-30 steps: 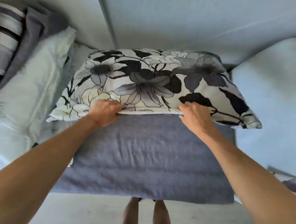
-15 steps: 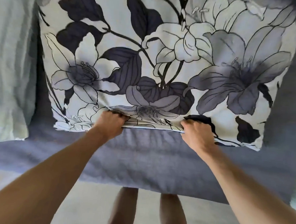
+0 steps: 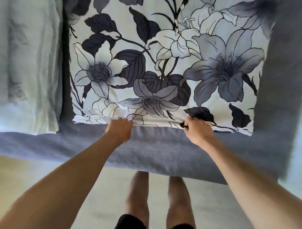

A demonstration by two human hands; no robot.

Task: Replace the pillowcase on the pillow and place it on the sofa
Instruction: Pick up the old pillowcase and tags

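Floor: showing pale and plain nearest the camera, bare legs standing on it.
Seat: running across as a grey-blue woven sofa cushion, front edge hanging over the floor.
Left hand: resting knuckles-up at the pillow's near hem, fingers curled loosely; cannot tell whether gripping cloth.
Right hand: pinching a dark fold of the near hem, fingers closed on the fabric.
Pillow: lying flat on the seat as a plump rectangular pillow in a white cotton pillowcase printed with grey and black lilies.
Handling: probably light, soft, sagging if lifted one-handed; taking it by both near corners or the short sides looks best.
Beyond: lying left as a pale mint crumpled cushion; sofa back blurring at top right.
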